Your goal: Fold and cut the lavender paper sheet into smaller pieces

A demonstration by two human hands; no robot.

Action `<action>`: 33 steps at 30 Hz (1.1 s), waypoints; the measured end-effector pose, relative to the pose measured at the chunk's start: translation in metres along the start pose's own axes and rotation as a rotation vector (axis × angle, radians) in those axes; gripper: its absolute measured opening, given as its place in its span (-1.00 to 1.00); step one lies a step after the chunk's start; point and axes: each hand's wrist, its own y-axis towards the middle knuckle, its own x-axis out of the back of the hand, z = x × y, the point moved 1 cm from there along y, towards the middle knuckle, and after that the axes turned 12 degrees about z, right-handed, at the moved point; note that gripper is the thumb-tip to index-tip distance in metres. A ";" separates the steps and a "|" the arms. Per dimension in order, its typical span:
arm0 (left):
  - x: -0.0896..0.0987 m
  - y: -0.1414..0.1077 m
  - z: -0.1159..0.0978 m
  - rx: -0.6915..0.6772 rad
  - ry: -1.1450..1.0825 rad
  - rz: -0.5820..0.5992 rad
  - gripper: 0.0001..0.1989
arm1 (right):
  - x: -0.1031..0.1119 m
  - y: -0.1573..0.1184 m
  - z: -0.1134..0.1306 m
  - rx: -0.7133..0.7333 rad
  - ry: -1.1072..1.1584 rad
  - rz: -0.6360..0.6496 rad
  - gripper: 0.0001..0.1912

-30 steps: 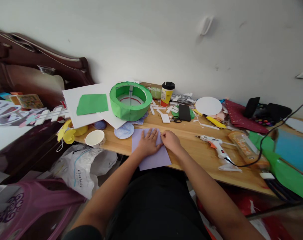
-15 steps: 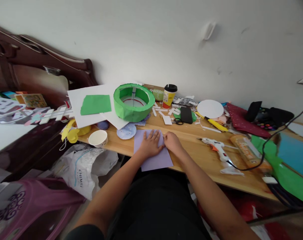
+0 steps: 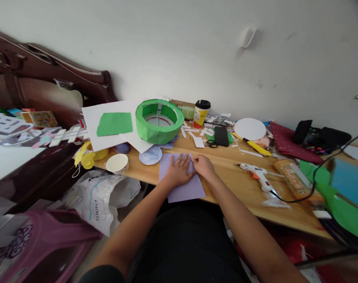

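A sheet of purple paper (image 3: 185, 191) lies at the table's front edge, its lower part jutting past the edge. My left hand (image 3: 179, 173) presses flat on it with the fingers spread. At the paper's upper right edge, my right hand (image 3: 204, 166) is closed, fingertips pinched at the paper's border; the exact grip is partly hidden by the fingers. Just left of the sheet sits a pale blue patterned disc (image 3: 150, 155). Behind it stands a round green paper-covered ring (image 3: 159, 135).
A hot glue gun (image 3: 258, 175) with a black cord lies to the right. Beyond my hands are scissors (image 3: 212, 144), a phone (image 3: 221, 136), a lidded cup (image 3: 201, 114), a yellow cutter (image 3: 257, 147) and white scraps. A white bowl (image 3: 117, 163) stands near the front left edge.
The view has shifted slightly. Both hands stay in nearly the same place on the purple paper; the right fingers have moved very little along its edge.
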 end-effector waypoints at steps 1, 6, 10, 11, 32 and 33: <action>0.000 0.000 0.000 0.000 -0.001 0.000 -0.24 | 0.000 0.000 0.000 -0.008 0.000 -0.007 -0.77; 0.002 -0.001 -0.002 0.004 0.003 0.000 -0.25 | -0.001 -0.006 0.000 -0.044 0.005 -0.065 -0.74; 0.002 -0.002 -0.002 0.007 -0.003 0.009 -0.25 | -0.002 -0.008 -0.001 -0.054 0.020 -0.085 -0.74; 0.003 -0.002 -0.002 0.007 -0.006 0.011 -0.25 | -0.002 -0.008 -0.001 -0.055 0.025 -0.086 -0.74; -0.004 -0.001 0.002 -0.015 -0.007 -0.017 -0.22 | 0.004 0.009 -0.017 0.036 0.074 -0.116 -0.69; -0.003 -0.001 0.002 -0.016 -0.007 -0.013 -0.22 | 0.002 0.009 -0.015 0.031 0.065 -0.117 -0.69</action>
